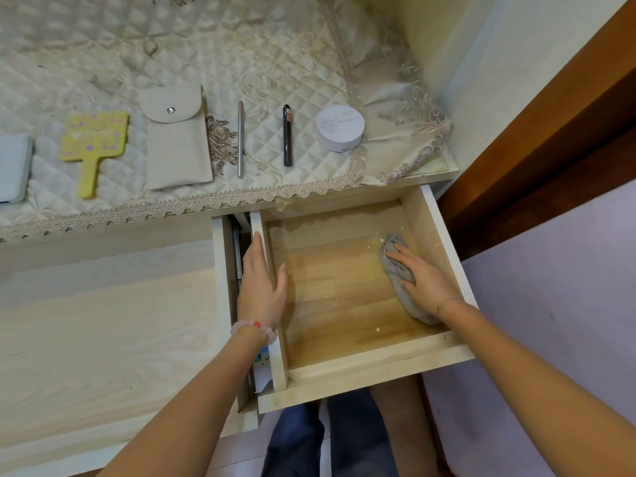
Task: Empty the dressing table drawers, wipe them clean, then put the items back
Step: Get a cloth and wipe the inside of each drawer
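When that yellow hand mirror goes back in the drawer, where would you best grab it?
Probably by its handle, coming from the near side: the yellow hand mirror lies flat with the narrow handle pointing that way, slim enough to pinch across its sides, while the wide square head offers less to close around.

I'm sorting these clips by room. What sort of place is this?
Most likely a bedroom: a dressing table under a quilted, lace-edged cover, a yellow hand mirror and a round white compact laid out on it, and an open wooden drawer where the right hand presses a grey cloth.
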`<state>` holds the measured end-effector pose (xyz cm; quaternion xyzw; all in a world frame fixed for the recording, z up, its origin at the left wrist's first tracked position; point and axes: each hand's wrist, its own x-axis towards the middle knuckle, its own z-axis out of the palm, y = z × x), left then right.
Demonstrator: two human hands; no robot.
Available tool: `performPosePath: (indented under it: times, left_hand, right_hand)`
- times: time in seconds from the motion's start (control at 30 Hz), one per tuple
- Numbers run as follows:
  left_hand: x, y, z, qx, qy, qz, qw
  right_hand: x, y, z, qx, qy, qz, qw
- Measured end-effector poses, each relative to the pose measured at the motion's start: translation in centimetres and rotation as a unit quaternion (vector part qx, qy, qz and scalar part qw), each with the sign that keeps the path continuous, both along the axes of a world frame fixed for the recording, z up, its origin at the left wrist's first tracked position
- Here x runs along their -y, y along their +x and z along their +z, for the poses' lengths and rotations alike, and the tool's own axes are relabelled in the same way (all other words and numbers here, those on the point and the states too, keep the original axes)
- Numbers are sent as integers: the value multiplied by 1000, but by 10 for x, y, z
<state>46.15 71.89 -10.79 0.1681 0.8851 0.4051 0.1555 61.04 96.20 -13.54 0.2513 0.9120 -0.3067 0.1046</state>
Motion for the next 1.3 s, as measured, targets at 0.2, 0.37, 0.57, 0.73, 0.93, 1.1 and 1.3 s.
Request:
performPosePath:
  times: [0.2, 0.37, 0.57, 0.73, 0.93, 1.1, 1.3]
  left_hand:
    - [0, -1, -2, -2, 9, -3, 1000]
    - [1, -3, -2, -4, 11, -4, 1000]
    - [0, -3, -4, 4, 24, 1, 1000]
    - [0, -5, -5, 4, 27, -2, 1000]
    - [1, -6, -7, -2, 30, -8, 1000]
    - [2, -6, -6, 4, 33, -3, 999]
    - [3, -5, -3, 9, 32, 2, 999]
  right_hand:
    - [4, 17, 14, 52, -123, -8, 991]
    - [5, 23, 15, 92, -127, 6, 988]
    - [29, 13, 8, 67, -160, 24, 985]
    - [77, -20, 3, 24, -124, 123, 984]
    - [135, -47, -3, -1, -112, 226, 968]
    - [138, -53, 5, 33, -124, 200, 971]
    - [134, -39, 8, 91, -184, 238, 949]
